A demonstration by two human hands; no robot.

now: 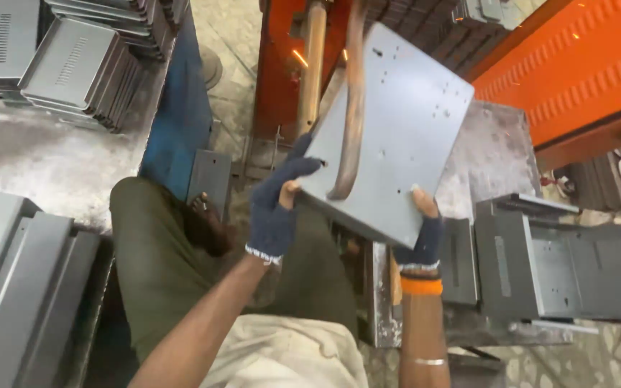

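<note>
Grey metal casings (73, 68) crowd the workshop benches. Both gloved hands, left hand (276, 208) and right hand (422, 233), grip the tilted steel panel (404, 129) by its near edge, its length running away toward the copper arm (353, 108).

Metal workshop, stacked steel panels (73, 68) (grey, punched), orange machine (576, 72)

Up and to the left of the hands, a grey, scuffed worktop (37, 162) carrying stacks of slotted grey metal trays (73, 68). Along its right edge, a blue-painted side (181, 108). Lower left, more stacked grey sheet-metal panels (16, 280). Beyond the hands, pale cracked stone floor (231, 36) and an orange machine frame (278, 72) with a few bright sparks near it. Up and to the right, an orange louvred cabinet (583, 65). Right of the hands, a worn steel bench (494, 154) and folded grey metal housings (562, 266). Dim, even workshop light.
</note>
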